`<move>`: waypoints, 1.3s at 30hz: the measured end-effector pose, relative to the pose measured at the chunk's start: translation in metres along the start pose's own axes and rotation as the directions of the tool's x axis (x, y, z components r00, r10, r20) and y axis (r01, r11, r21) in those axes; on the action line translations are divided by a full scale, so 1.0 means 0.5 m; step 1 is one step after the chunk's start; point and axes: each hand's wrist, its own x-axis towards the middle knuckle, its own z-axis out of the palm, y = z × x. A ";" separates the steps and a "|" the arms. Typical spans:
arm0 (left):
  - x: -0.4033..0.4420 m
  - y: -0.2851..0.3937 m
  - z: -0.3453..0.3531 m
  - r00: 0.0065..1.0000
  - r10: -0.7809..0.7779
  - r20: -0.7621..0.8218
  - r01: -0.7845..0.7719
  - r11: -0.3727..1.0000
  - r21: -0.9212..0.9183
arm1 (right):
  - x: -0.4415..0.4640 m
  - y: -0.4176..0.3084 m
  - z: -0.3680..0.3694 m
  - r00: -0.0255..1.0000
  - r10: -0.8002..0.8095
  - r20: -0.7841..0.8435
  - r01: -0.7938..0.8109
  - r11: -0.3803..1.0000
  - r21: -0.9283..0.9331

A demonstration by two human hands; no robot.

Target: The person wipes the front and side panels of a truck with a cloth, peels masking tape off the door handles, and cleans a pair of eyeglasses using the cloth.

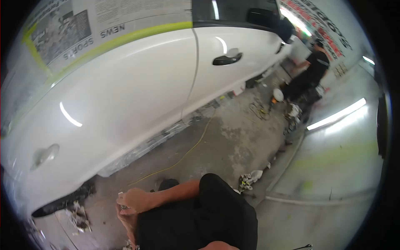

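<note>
My right hand [135,199] is closed, at the end of a bare forearm reaching in from the right. Just below it, my left hand [128,219] is closed too, and the two hands touch. Between them shows a small metallic and whitish thing [123,206], too small and covered to name. Both hands are low in the head view, beside my black clothing [175,221]. Beyond them stands a white car [133,83] with a pale rear door handle [46,156] and a black front one [227,59].
Newspaper [146,10] edged with yellow-green tape [146,30] covers the rear window. A yellow cord [189,152] crosses the concrete floor. Crumpled paper [250,180] lies by the right wall. A person in black [314,68] works near the car's front. A light tube [337,113] glows at the right.
</note>
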 end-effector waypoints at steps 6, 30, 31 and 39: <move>0.111 0.008 -0.031 0.931 0.291 0.222 -0.273 0.956 -0.109 | 0.012 -0.013 0.037 0.938 0.181 -0.295 -0.205 0.977 -0.051; 0.211 0.650 -0.442 -0.169 0.930 -0.327 -0.838 -0.310 -0.449 | -0.240 -0.188 0.307 0.051 0.467 -0.883 -0.850 0.484 0.207; 0.196 0.664 -0.431 -0.193 0.927 -0.322 -0.835 -0.328 -0.442 | -0.260 -0.188 0.305 0.047 0.474 -0.879 -0.854 0.475 0.210; 0.097 0.805 -0.329 -0.360 0.887 -0.290 -0.805 -0.452 -0.383 | -0.436 -0.170 0.266 0.038 0.453 -0.891 -0.860 0.469 0.202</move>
